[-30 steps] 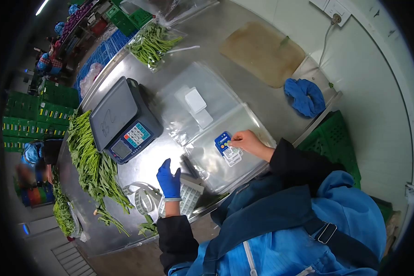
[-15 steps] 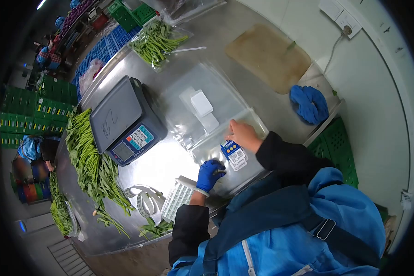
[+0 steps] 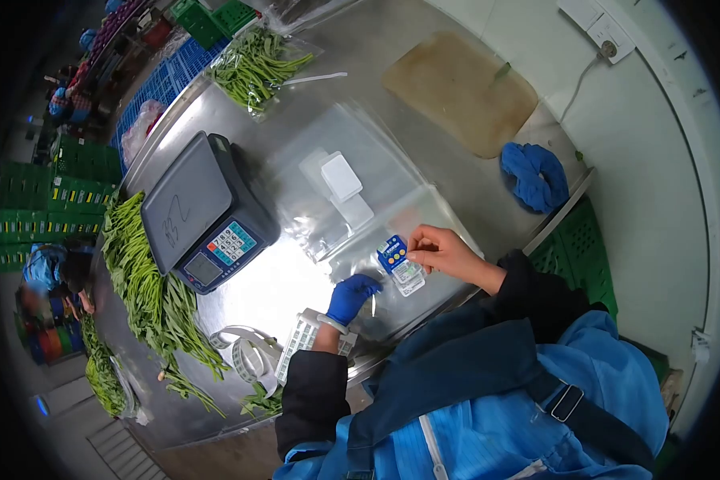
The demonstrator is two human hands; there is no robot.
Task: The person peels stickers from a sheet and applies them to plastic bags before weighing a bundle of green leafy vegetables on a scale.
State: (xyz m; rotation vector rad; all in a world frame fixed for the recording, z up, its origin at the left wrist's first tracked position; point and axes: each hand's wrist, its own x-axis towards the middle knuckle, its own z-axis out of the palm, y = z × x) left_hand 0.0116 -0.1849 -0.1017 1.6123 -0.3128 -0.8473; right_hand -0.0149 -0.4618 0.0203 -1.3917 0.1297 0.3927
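My left hand [image 3: 352, 299], in a blue glove, is closed at the lower left of the clear plastic bags [image 3: 448, 210]. A thin white strip [image 3: 374, 306] sticks out from its fingertips. My bare right hand [image 3: 446, 254] has thumb and forefinger pinched together at the right edge of a blue-and-white label [image 3: 393, 254] on the top bag. Whether anything is between those fingers is hidden. Beneath my left wrist lies a white gridded sheet or roll [image 3: 298, 349], with a curled pale strip [image 3: 246, 357] beside it. A white block [image 3: 342, 177] rests on the bags.
A grey digital scale [image 3: 186, 204] stands left of the bags. Leafy green stalks [image 3: 140, 264] lie along the table edge, and a bag of greens [image 3: 256, 68] sits at the back. A brown board [image 3: 462, 92] and blue cloth [image 3: 534, 178] are at right. Green crates [image 3: 72, 200] stand beyond.
My right hand has moved down and right from the bag's upper part to the label's edge. My left hand has shifted slightly left, and the white strip now shows at its fingertips.
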